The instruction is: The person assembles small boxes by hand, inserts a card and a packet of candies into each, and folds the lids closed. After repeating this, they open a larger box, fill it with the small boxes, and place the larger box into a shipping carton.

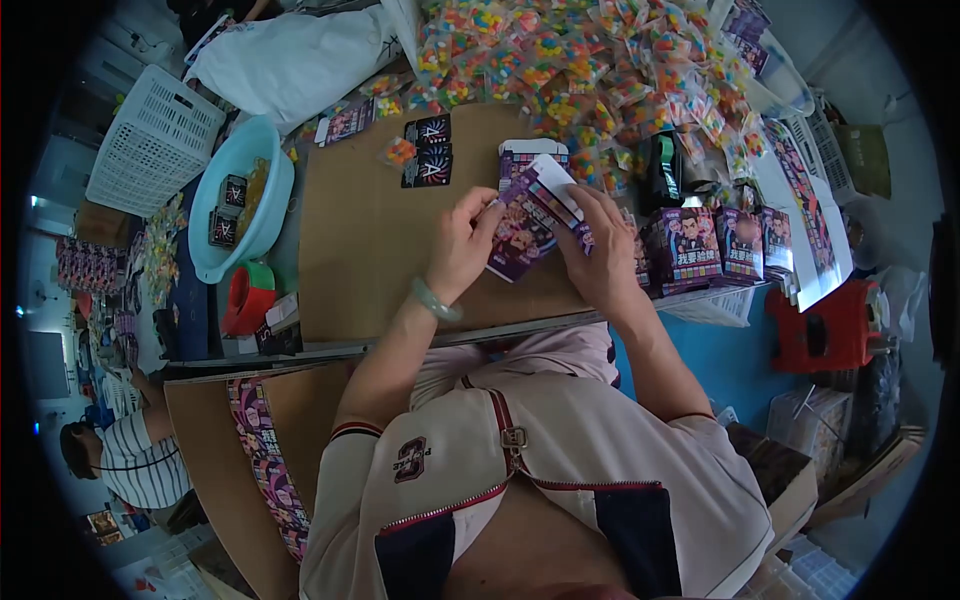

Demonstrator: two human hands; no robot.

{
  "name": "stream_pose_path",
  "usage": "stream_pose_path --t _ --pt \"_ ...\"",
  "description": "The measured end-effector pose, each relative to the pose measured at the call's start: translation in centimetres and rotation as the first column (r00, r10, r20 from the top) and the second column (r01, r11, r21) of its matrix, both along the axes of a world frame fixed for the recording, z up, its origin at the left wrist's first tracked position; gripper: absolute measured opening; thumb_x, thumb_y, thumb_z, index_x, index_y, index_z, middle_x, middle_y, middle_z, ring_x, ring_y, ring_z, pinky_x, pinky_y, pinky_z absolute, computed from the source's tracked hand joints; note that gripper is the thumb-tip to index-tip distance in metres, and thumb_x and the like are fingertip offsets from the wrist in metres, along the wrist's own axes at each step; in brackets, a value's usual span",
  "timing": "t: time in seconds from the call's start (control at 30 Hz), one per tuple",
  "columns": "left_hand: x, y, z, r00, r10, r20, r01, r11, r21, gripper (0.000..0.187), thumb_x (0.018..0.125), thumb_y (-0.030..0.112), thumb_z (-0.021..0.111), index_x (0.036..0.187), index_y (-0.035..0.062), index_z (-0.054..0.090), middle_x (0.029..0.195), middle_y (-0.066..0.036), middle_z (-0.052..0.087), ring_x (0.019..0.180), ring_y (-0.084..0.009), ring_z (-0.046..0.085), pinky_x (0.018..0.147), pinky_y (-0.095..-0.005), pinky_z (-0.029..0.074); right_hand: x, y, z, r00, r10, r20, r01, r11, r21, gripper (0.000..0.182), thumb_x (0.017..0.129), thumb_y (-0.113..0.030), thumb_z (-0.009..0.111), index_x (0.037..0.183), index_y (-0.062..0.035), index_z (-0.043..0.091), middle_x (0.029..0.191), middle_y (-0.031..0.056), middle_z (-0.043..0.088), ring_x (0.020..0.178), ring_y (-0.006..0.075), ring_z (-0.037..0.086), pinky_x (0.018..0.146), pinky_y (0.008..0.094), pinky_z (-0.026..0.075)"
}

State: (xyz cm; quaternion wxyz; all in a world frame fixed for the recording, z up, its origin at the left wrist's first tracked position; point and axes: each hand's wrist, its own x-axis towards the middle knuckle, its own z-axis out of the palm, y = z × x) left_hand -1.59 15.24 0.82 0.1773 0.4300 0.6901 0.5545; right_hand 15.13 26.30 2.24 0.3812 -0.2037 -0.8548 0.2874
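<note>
A purple printed carton [522, 238] with a white flap raised at its top is tilted between my two hands above the cardboard sheet [350, 230]. My left hand [462, 242], with a pale bangle on the wrist, pinches its left edge. On the opposite side, my right hand [603, 245] grips the carton near the flap. Just behind it, another purple carton [532, 150] is partly hidden. Black cards or packets marked with an A [430, 165] lie farther left, beside a small bag of coloured candies [399, 152].
A heap of clear candy bags [600, 70] covers the back. Purple cartons [690, 245] stand at right. At left are a light-blue basin [270, 205], a red-and-green tape roll [249, 298] and a white basket [150, 140]. A person in a striped shirt [140, 460] is at far left.
</note>
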Motion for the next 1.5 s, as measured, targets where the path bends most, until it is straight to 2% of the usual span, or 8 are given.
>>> stream_pose_path --t 0.17,0.27,0.47,0.67,0.73,1.0,1.1,1.5 --pt "1.6 -5.2 0.3 0.889 0.183 -0.420 -0.170 0.983 0.067 0.011 0.093 0.007 0.058 0.099 -0.0017 0.059 0.066 -0.006 0.059 0.059 -0.0095 0.054 0.055 -0.0248 0.043 -3.5 -3.5 -0.9 0.986 0.108 -0.123 -0.157 0.842 -0.516 0.026 0.073 -0.007 0.073 0.096 0.0015 0.063 0.085 0.0153 0.062 0.075 0.0312 0.063 0.067 0.0359 0.050" --pt "1.7 -7.9 1.4 0.959 0.206 -0.196 -0.217 0.976 -0.037 0.022 0.091 0.006 0.058 0.112 -0.0004 0.058 0.079 -0.012 0.063 0.066 -0.0217 0.062 0.059 -0.0311 0.047 -4.4 -4.5 -0.6 0.964 0.267 -0.006 -0.253 0.907 -0.335 0.017 0.079 -0.005 0.069 0.092 0.0031 0.063 0.081 0.0115 0.061 0.068 0.0199 0.060 0.065 0.0303 0.049" --pt "2.3 -9.7 0.7 0.565 0.131 -0.814 -0.256 0.966 -0.023 0.047 0.087 0.006 0.061 0.132 0.0041 0.049 0.108 -0.013 0.060 0.088 -0.0317 0.061 0.065 -0.0399 0.050 -6.7 -6.2 -0.4 0.927 0.371 -0.056 -0.347 0.793 -0.501 0.010 0.083 -0.004 0.065 0.089 0.0039 0.063 0.076 0.0120 0.065 0.067 0.0111 0.059 0.062 0.0277 0.047" --pt "3.6 -11.1 -2.2 0.898 0.295 -0.325 -0.304 0.952 0.024 0.035 0.089 0.005 0.059 0.123 -0.0047 0.053 0.099 -0.019 0.063 0.085 -0.0310 0.064 0.071 -0.0382 0.052 -6.7 -7.1 -0.1 0.864 0.498 -0.071 -0.493 0.810 -0.317 0.013 0.078 -0.003 0.069 0.087 0.0025 0.062 0.079 0.0123 0.063 0.065 0.0247 0.061 0.063 0.0316 0.049" --pt "4.0 -11.2 -2.5 0.895 0.447 0.008 -0.446 0.894 0.040 0.030 0.093 0.007 0.056 0.119 -0.0067 0.054 0.098 -0.019 0.065 0.085 -0.0205 0.064 0.075 -0.0330 0.051 -6.3 -6.7 0.4 0.974 0.166 -0.155 -0.130 0.968 0.216 0.016 0.074 -0.005 0.070 0.086 0.0006 0.061 0.089 0.0161 0.062 0.064 0.0322 0.059 0.059 0.0399 0.047" --pt "5.8 -12.8 -4.7 0.804 0.207 0.558 -0.368 0.909 0.193 0.036 0.098 0.008 0.047 0.132 -0.0050 0.047 0.112 -0.009 0.062 0.097 -0.0100 0.058 0.085 -0.0250 0.047 -2.4 -8.0 -4.5 0.972 0.228 -0.053 -0.194 0.659 -0.727 0.031 0.076 -0.005 0.074 0.105 0.0016 0.066 0.087 0.0114 0.064 0.072 0.0162 0.062 0.060 0.0290 0.051" --pt "6.7 -14.4 -5.1 0.713 0.192 0.674 -0.355 0.928 0.111 0.032 0.097 0.005 0.048 0.128 -0.0023 0.050 0.108 -0.008 0.062 0.093 -0.0090 0.058 0.082 -0.0243 0.048 -0.9 -8.1 -4.1 0.936 0.333 0.114 -0.226 0.818 -0.529 0.023 0.078 -0.005 0.073 0.098 0.0030 0.067 0.083 0.0104 0.064 0.070 0.0151 0.060 0.062 0.0284 0.050" --pt "5.5 -19.0 -4.4 0.879 0.269 0.393 -0.290 0.957 -0.007 0.011 0.089 0.001 0.060 0.099 -0.0028 0.060 0.085 -0.003 0.065 0.078 -0.0066 0.058 0.071 -0.0216 0.047 -2.0 -8.8 -2.2 0.800 0.600 -0.004 -0.243 0.317 -0.917 0.023 0.085 -0.002 0.066 0.107 0.0062 0.062 0.092 0.0098 0.068 0.083 0.0109 0.064 0.074 0.0272 0.054"
